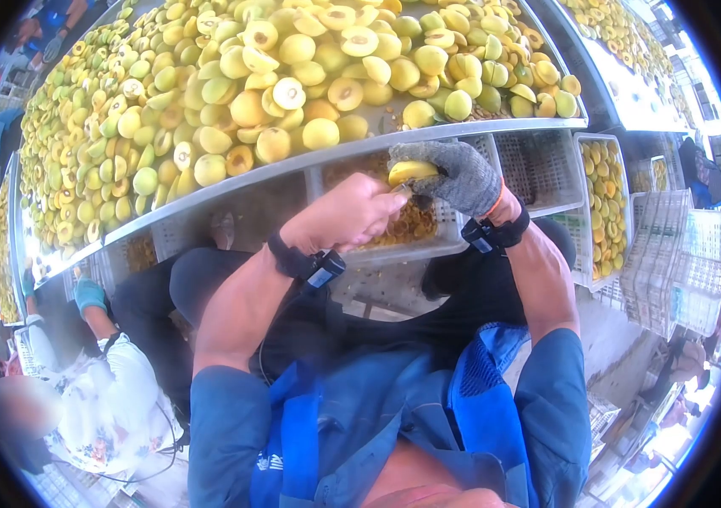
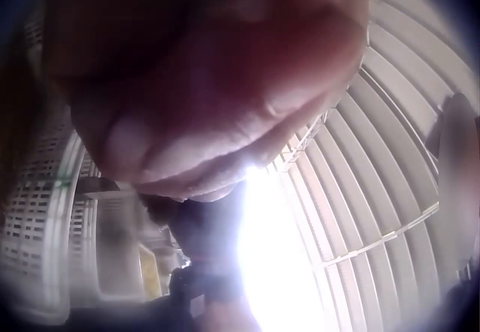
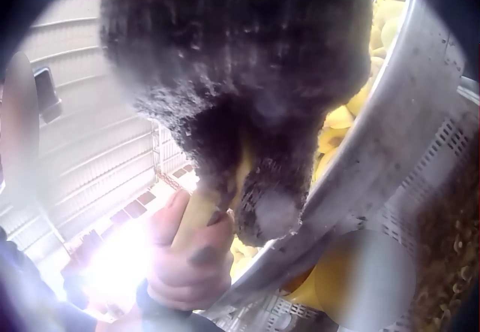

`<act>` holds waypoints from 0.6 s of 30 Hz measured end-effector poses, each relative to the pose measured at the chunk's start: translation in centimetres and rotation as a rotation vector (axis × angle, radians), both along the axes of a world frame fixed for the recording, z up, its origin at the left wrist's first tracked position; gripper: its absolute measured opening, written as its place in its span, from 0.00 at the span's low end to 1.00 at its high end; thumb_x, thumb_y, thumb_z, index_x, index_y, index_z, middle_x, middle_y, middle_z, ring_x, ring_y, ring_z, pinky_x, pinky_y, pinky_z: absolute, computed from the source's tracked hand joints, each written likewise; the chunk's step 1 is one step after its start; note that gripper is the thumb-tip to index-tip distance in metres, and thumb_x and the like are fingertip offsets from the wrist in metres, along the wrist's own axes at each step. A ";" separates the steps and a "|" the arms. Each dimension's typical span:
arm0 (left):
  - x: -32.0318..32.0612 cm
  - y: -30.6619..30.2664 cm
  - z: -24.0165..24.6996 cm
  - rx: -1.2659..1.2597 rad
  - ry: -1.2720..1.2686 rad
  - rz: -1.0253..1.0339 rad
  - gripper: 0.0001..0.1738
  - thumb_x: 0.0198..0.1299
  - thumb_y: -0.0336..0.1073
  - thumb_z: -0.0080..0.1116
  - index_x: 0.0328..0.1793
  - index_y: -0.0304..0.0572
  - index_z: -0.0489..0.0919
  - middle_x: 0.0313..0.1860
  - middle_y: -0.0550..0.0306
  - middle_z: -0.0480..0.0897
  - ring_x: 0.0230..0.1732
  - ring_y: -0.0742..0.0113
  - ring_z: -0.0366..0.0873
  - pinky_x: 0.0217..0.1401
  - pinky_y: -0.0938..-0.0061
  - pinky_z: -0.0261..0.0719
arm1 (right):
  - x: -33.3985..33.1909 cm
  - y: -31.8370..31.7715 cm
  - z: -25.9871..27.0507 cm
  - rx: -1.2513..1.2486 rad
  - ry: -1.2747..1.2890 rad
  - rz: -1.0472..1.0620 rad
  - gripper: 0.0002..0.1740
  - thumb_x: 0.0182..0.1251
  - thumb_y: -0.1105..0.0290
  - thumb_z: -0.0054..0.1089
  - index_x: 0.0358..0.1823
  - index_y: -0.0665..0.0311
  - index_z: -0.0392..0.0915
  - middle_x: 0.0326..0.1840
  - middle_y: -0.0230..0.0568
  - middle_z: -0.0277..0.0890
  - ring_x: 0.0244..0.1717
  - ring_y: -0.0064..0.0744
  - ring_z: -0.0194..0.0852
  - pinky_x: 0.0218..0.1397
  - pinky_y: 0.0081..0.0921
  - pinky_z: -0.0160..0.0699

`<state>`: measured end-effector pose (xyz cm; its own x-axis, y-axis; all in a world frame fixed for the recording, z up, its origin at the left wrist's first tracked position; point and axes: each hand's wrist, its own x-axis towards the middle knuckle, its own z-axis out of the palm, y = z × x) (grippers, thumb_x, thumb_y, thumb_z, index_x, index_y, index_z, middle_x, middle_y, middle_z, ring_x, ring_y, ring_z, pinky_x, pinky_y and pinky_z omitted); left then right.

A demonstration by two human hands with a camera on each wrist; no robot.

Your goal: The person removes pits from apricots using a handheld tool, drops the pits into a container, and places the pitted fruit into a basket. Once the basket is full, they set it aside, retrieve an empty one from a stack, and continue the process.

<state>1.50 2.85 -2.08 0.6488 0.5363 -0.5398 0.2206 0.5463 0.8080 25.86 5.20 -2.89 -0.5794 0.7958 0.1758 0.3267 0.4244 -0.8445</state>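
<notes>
In the head view my right hand (image 1: 462,178), in a grey knit glove, holds a yellow peach half (image 1: 412,173) between thumb and fingers. My bare left hand (image 1: 348,212) is curled close beside it, fingertips right at the fruit. From the right wrist view, a pale, handle-like piece (image 3: 196,215) shows in the left hand's curled fingers; its kind I cannot tell. The gloved fingers (image 3: 274,204) hide most of the fruit there. Blurred left fingers (image 2: 225,114) fill the upper left wrist view.
A metal-edged table (image 1: 292,165) heaped with peach halves (image 1: 292,93) stands ahead. Below its edge are a crate with orange-brown pieces (image 1: 419,224) and another crate (image 1: 538,169). A crate of peach halves (image 1: 604,207) and stacked crates (image 1: 674,254) stand right. Another person (image 1: 115,398) sits left.
</notes>
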 end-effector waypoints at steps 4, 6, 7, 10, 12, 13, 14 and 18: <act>0.6 -0.6 -0.1 0.087 0.049 0.027 0.21 0.79 0.45 0.55 0.38 0.33 0.77 0.16 0.66 0.70 0.11 0.79 0.61 0.10 0.79 0.58 | -0.4 -0.5 -0.3 0.008 -0.030 -0.035 0.24 0.62 0.78 0.70 0.61 0.61 0.83 0.54 0.46 0.86 0.52 0.43 0.85 0.58 0.35 0.82; 0.3 -0.6 0.0 0.060 0.038 0.028 0.21 0.79 0.45 0.55 0.37 0.34 0.77 0.16 0.66 0.70 0.11 0.80 0.60 0.10 0.79 0.57 | -0.6 -0.8 -0.3 0.140 -0.068 -0.049 0.24 0.62 0.78 0.70 0.61 0.61 0.83 0.55 0.46 0.86 0.53 0.45 0.85 0.59 0.36 0.82; 0.2 -0.6 0.0 0.046 0.031 0.027 0.21 0.79 0.46 0.55 0.37 0.34 0.77 0.16 0.66 0.70 0.11 0.80 0.60 0.10 0.79 0.57 | -0.7 -1.1 -0.4 0.147 -0.097 -0.052 0.25 0.61 0.79 0.70 0.61 0.61 0.83 0.56 0.47 0.86 0.53 0.47 0.85 0.59 0.37 0.82; -0.5 -0.3 -1.0 -0.071 -0.069 -0.038 0.22 0.79 0.47 0.55 0.37 0.34 0.76 0.16 0.67 0.69 0.11 0.81 0.60 0.10 0.80 0.56 | -0.1 -0.6 -0.5 0.101 -0.083 0.038 0.25 0.62 0.79 0.70 0.63 0.61 0.83 0.56 0.48 0.86 0.53 0.45 0.86 0.59 0.36 0.82; -0.7 -0.4 -1.6 -0.209 -0.165 -0.021 0.22 0.80 0.48 0.54 0.38 0.34 0.76 0.16 0.67 0.69 0.11 0.82 0.59 0.09 0.80 0.55 | -0.1 -0.4 -0.2 0.002 -0.053 0.074 0.26 0.62 0.78 0.70 0.64 0.61 0.83 0.55 0.48 0.87 0.53 0.43 0.86 0.59 0.36 0.82; -0.6 -0.5 -1.9 -0.281 -0.216 -0.016 0.22 0.80 0.48 0.53 0.38 0.34 0.76 0.16 0.67 0.69 0.11 0.83 0.59 0.09 0.80 0.55 | 0.2 -0.4 -0.2 -0.051 -0.042 0.090 0.26 0.63 0.78 0.70 0.64 0.61 0.83 0.55 0.48 0.87 0.53 0.42 0.86 0.59 0.35 0.82; -0.4 -0.8 -2.3 -0.295 -0.233 0.003 0.23 0.80 0.48 0.53 0.38 0.35 0.76 0.16 0.67 0.69 0.11 0.82 0.59 0.09 0.80 0.55 | 0.4 -0.4 -0.5 -0.065 -0.027 0.097 0.26 0.63 0.78 0.70 0.65 0.61 0.82 0.55 0.48 0.87 0.52 0.41 0.86 0.59 0.35 0.82; 0.6 -1.7 -2.1 -0.073 -0.106 0.048 0.23 0.81 0.47 0.51 0.35 0.36 0.76 0.16 0.67 0.69 0.10 0.80 0.60 0.10 0.79 0.57 | 0.3 -0.7 -1.0 -0.060 0.003 0.054 0.24 0.65 0.77 0.70 0.64 0.63 0.82 0.56 0.46 0.87 0.52 0.38 0.86 0.59 0.34 0.82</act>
<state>2.11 1.17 -4.16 0.6790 0.5296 -0.5084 0.1084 0.6126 0.7829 26.17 4.50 -3.91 -0.6216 0.7724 0.1304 0.3021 0.3899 -0.8699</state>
